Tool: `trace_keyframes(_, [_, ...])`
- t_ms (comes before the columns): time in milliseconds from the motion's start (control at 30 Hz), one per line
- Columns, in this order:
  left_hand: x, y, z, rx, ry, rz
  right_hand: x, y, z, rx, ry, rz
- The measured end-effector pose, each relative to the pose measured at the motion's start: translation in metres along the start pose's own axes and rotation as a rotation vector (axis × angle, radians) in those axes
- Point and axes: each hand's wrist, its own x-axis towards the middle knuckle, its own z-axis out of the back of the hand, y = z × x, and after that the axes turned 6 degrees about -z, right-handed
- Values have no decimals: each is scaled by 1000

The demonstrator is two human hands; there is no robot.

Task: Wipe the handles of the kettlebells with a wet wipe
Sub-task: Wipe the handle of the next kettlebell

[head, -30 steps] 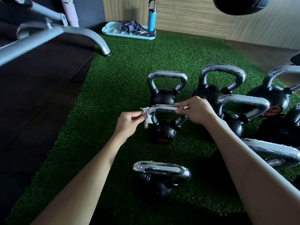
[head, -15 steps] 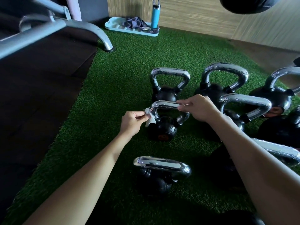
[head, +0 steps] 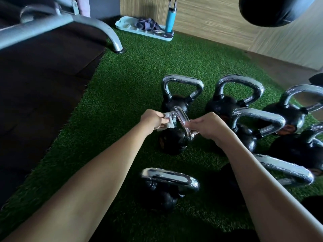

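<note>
On the green turf (head: 122, 102), left of centre, the left hand (head: 152, 120) pinches a wet wipe (head: 169, 121) between thumb and fingertips and presses it against the left leg of a chromed handle (head: 180, 117). That handle belongs to a small black kettlebell (head: 172, 143) standing on the turf between the two hands, its loop turned nearly edge-on to the camera. Just right of it, the right hand (head: 208, 127) has its fingers curled at the handle's right leg. Blur hides exactly how they close, but they appear to grip it.

The wipe is light, limp and damp, so it will probably bunch or slip unless it is wrapped round the tube and squeezed rather than dabbed flat. The kettlebell looks like solid iron: stiff, heavy for its size and not fragile, yet liable to rock on soft turf. Its polished handle will likely be slick once wet, so the steadying hold belongs low on a leg, near the body, leaving the top bar free. Farther right, several larger kettlebells (head: 225, 105) stand close together, and a near kettlebell (head: 169, 178) sits closest to the camera.
</note>
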Motion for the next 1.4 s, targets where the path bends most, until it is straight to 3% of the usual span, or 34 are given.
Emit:
trace_keyframes(200, [-13,-2,-4,-314,-75,-24,2,-9,4,141,79,7])
trace_keyframes(300, [-14,1,-7,-254,-108,-86,2,-8,1,155,62,6])
trace_keyframes(400, [-11,3,-10,-275,-144,7,0,-6,1,158,59,-6])
trace_keyframes(633, [-29,-17,-10,-478,-77,-62,-3,-8,3,179,76,-3])
trace_keyframes(933, [-41,-24,-8,-351,-40,-117,-7,-3,12,106,106,-20])
trace_keyframes(1100, [-70,-19,-11,-160,165,-228,0,-2,24,-41,152,-87])
trace_keyframes(1267, [-68,-23,-6,29,110,-411,2,1,20,-28,161,-83])
trace_keyframes(1400, [-72,-7,-13,176,178,-430,3,0,18,5,134,-101])
